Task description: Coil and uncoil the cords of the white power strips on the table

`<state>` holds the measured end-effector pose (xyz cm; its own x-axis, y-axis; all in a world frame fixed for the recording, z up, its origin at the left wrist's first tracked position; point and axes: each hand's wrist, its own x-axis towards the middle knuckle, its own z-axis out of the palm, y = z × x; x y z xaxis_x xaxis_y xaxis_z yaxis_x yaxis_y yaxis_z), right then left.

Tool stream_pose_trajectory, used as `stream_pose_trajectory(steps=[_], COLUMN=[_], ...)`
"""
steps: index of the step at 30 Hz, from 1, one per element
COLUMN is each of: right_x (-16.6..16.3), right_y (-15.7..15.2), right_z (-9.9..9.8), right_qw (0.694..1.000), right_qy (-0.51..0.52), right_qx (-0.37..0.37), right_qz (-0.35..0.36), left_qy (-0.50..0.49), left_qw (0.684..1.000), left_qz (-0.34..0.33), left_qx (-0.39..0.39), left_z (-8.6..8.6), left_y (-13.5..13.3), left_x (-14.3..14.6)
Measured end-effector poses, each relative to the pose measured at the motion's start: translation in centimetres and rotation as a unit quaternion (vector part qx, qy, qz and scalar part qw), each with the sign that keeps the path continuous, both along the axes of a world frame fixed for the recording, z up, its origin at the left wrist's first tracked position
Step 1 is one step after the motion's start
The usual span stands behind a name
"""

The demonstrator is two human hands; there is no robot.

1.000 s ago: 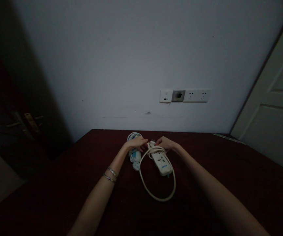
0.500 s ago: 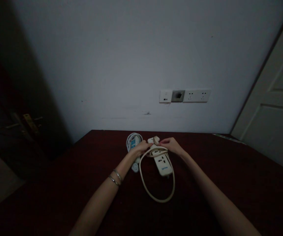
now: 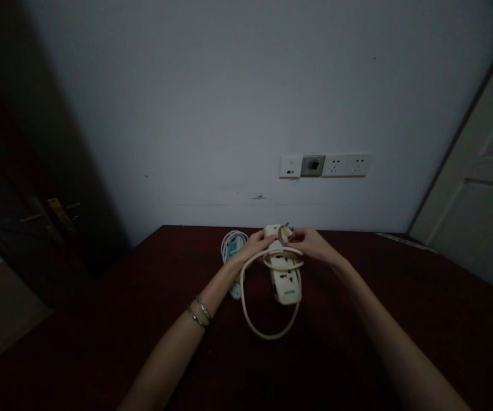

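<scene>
A cream power strip (image 3: pixel 289 293) lies lengthwise on the dark red table, its far end between my hands. Its cord (image 3: pixel 271 337) wraps round the strip's middle and hangs in a wide loop at the near end. My left hand (image 3: pixel 255 244) grips the far part of the strip from the left, thumb on top. The cord's plug (image 3: pixel 284 233) is pinched in the fingers of my right hand (image 3: pixel 312 244), its prongs pointing up and away, over the strip's far end. Left of my left hand lies a second, white power strip (image 3: pixel 236 245), partly covered by that hand.
The second strip's white cable (image 3: pixel 228 242) is coiled around it. Behind the dark red table (image 3: pixel 177 257) is a wall with socket panels (image 3: pixel 344 165). A flat strip (image 3: pixel 404 242) lies at the table's back right edge. Doors stand at left and right.
The far end of the cream strip has come up and slightly right, and my left hand has moved right onto it. The plug in my right hand has shifted right, its prongs now showing.
</scene>
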<state>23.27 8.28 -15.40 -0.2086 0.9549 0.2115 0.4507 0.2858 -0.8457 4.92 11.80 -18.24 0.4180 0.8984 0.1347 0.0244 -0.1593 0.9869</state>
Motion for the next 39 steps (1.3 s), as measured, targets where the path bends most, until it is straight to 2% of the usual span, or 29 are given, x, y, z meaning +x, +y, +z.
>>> stream_pose_trajectory(steps=[2,5,8,11,13,17,20,23,27,31,36,39], right_x=[0.4,0.3,-0.2,0.0,0.6,2.7,4.0,4.5,3.8,2.6,1.4,0.8], right_y=[-0.7,-1.2,-1.4,-1.5,-1.5,-1.7,-1.7,-1.7,-1.4,-1.2,-1.6,-1.6], right_z=[0.9,1.9,2.7,3.4,3.8,4.1,4.3,4.4,4.4,4.2,4.5,4.5], right_qw=[1.0,0.997,0.985,0.963,0.954,0.921,0.892,0.878,0.877,0.891,0.892,0.887], right_qy=[-0.011,0.01,0.105,0.22,0.254,0.32,0.39,0.428,0.428,0.396,0.406,0.417], right_qx=[0.026,0.078,0.108,0.093,0.093,0.139,0.14,0.125,0.125,0.116,0.09,0.096], right_qz=[-0.005,-0.021,-0.081,-0.122,-0.13,-0.171,-0.181,-0.175,-0.18,-0.19,-0.179,-0.173], left_qy=[0.023,0.076,0.138,0.209,0.236,0.19,0.119,0.069,-0.057,-0.181,-0.196,-0.184], left_qw=[0.999,0.992,0.974,0.949,0.943,0.965,0.984,0.993,0.995,0.979,0.973,0.974], left_qz=[-0.015,0.001,-0.004,-0.031,-0.037,-0.059,-0.058,-0.05,-0.078,-0.085,-0.003,-0.014], left_qx=[0.036,0.105,0.182,0.232,0.234,0.17,0.118,0.086,0.039,-0.041,-0.123,-0.128], left_z=[0.9,2.7,3.8,3.6,2.9,2.0,2.5,3.2,2.9,2.3,3.0,3.5], left_y=[-0.4,-1.2,-2.0,-2.2,-2.0,-1.2,-1.0,-1.3,-2.0,-2.9,-3.8,-4.0], left_x=[-0.5,-1.4,-2.0,-2.0,-1.8,-1.7,-2.1,-2.4,-1.4,0.4,1.4,1.4])
